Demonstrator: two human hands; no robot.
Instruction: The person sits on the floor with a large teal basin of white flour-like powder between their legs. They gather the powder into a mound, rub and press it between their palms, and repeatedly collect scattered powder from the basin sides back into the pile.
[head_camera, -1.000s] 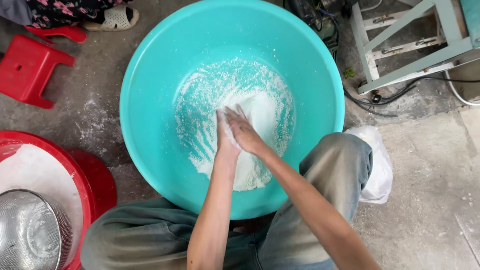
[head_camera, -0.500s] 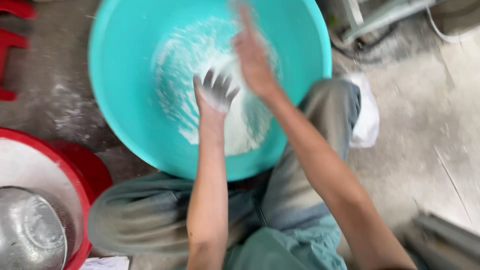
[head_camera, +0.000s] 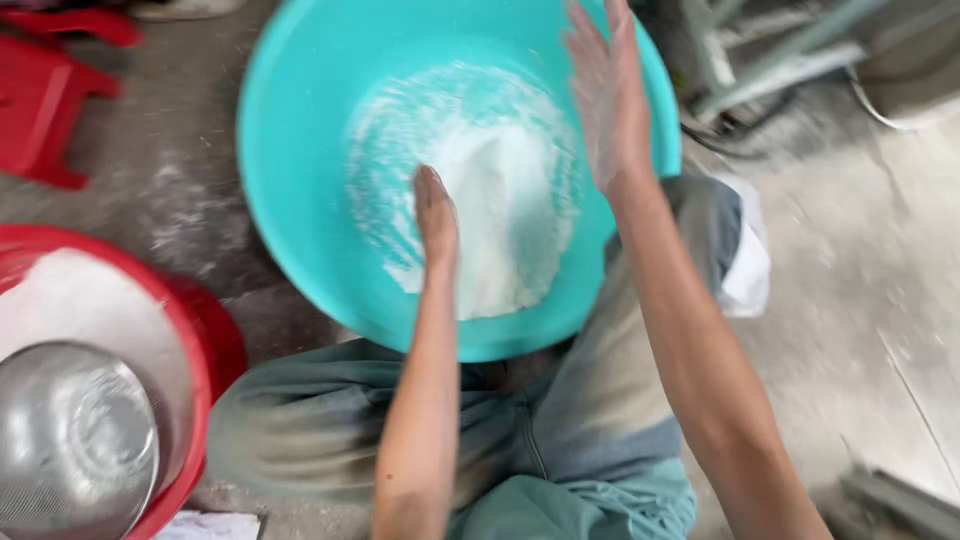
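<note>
The left hand (head_camera: 436, 215), fingers extended together, rests edge-down in the one mound of white flour (head_camera: 500, 190) inside the single turquoise basin (head_camera: 300, 140), while the right hand (head_camera: 605, 90), flat open and flour-dusted, holds nothing above the basin's far rim; one red tub (head_camera: 205, 330) holding one metal sieve (head_camera: 75, 440) stands at left.

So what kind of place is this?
Probably a home yard or simple work area on the ground: bare concrete floor, a big teal basin of white flour, and a red basin nearby.

Open basin (head_camera: 300, 150), seemingly unobstructed above
</note>
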